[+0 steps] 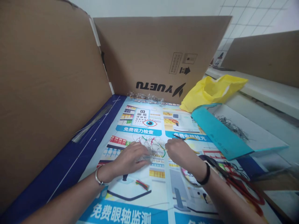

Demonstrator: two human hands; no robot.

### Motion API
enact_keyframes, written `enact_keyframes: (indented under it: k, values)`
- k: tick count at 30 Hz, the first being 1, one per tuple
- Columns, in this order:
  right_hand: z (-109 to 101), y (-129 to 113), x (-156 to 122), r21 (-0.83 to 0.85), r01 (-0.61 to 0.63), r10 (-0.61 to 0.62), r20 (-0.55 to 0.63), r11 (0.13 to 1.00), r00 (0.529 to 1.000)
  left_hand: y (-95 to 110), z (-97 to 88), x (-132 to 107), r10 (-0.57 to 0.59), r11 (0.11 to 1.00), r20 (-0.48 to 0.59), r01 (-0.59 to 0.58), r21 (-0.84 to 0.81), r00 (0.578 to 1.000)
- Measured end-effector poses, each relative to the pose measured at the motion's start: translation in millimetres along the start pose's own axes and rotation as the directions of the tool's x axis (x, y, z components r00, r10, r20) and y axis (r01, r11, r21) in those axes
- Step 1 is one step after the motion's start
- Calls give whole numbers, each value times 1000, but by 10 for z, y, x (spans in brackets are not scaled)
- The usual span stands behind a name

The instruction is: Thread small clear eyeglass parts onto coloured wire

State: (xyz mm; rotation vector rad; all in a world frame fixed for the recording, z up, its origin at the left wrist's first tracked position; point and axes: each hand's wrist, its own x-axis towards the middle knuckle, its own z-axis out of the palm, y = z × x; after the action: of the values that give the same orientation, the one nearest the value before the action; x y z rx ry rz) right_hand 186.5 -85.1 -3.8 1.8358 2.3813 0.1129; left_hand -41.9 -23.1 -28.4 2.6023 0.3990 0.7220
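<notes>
A loose tangle of thin wire (152, 143) with small red and green pieces lies on the printed sheet. My left hand (134, 157) bends over its near left side, fingers closed on some of the wire. Just right of the tangle, my right hand (178, 151) is closed in a pinch; what sits in its fingertips is too small to make out. A curved green strip (163, 151) shows beside those fingertips. Beyond the right hand lies a tool with yellow handles (192, 139), partly hidden. Short red, green and yellow strips (142, 184) rest nearer to me.
Cardboard panels (149, 49) wall the back and left. A wire pile (147, 98) lies along the back panel, clear strands (93, 121) at left. On the right are a yellow bag (210, 90), a turquoise box (224, 140) holding metal wires, and red-handled scissors (245, 183).
</notes>
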Motion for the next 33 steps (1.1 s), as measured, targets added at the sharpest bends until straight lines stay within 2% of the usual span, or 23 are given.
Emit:
enact_keyframes:
  k: [6, 11, 17, 21, 26, 29, 33]
  values:
    - [30, -36, 42, -16, -18, 18, -8, 1000, 1000, 16, -51, 9, -114, 986, -51, 106, -128, 992]
    - [-51, 101, 28, 180, -146, 144, 21, 973, 989, 42, -93, 28, -189, 965, -84, 169, -198, 978]
    - [-217, 219, -53, 536, -124, 159, -20, 835, 987, 25, -60, 13, -172, 970, -109, 148, -195, 979]
    - [-261, 233, -92, 667, -77, 118, -16, 741, 993, 10, -24, -1, -197, 964, -130, 168, -207, 972]
    - [-228, 247, -86, 763, -100, 101, 45, 638, 994, 7, -12, 1, -220, 961, -186, 180, -210, 958]
    - [-192, 216, -55, 737, -85, 102, 22, 670, 995, -9, -22, 4, -263, 947, -221, 207, -247, 939]
    - [-107, 101, -6, 635, -32, 37, 6, 772, 999, -22, -37, 7, -338, 926, -267, 268, -268, 902]
